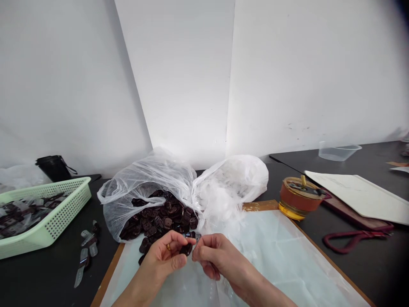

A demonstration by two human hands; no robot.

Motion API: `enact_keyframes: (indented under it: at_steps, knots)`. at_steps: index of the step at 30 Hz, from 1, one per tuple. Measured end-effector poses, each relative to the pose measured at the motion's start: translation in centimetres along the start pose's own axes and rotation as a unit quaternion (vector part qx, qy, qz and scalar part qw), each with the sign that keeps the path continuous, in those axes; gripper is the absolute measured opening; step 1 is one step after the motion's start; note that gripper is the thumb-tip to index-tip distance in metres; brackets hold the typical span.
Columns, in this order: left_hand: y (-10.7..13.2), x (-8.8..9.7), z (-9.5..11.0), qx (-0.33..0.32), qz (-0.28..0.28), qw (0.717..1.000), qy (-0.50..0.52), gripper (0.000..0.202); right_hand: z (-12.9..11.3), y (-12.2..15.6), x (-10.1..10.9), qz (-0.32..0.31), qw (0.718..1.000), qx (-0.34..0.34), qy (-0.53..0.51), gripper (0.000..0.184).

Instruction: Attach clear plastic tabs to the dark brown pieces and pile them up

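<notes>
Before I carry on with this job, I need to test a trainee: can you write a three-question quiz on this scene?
1. True or false: the hand with the ring holds a dark piece.
2. Where does the green basket stand?
A) Left of the dark pile
B) Right of it
C) Behind it
3. Fill in: the dark pile spills from a clear plastic ____.

Key: 1. True, it is the left hand. 2. A. 3. Bag.

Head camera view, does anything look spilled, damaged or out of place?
Mildly, yes: a few loose pieces lie on the black table beside the green basket, while similar ones sit inside it. Dark parts also spill from the open clear bag. No damage stands out.
</notes>
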State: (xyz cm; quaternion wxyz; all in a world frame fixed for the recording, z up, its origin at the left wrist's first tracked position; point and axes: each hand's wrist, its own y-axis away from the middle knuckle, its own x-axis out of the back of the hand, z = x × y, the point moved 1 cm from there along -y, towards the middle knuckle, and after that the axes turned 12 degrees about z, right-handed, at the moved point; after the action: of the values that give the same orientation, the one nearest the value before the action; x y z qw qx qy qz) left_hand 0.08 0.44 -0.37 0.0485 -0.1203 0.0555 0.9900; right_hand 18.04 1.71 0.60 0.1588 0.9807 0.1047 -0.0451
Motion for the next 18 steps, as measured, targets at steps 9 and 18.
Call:
enact_keyframes:
  at_steps: [9,18]
  knots:
    - [0.12,-0.23,-0.13,0.016,0.006,1.0,0.022,0.022,0.25,-0.08,0.01,0.001,1.0,0.008,-0.011,0.009]
    - [0.08,-0.25,0.11,0.027,0.006,0.999,0.036,0.02,0.16,-0.07,-0.03,0.005,1.0,0.003,0.001,0.008]
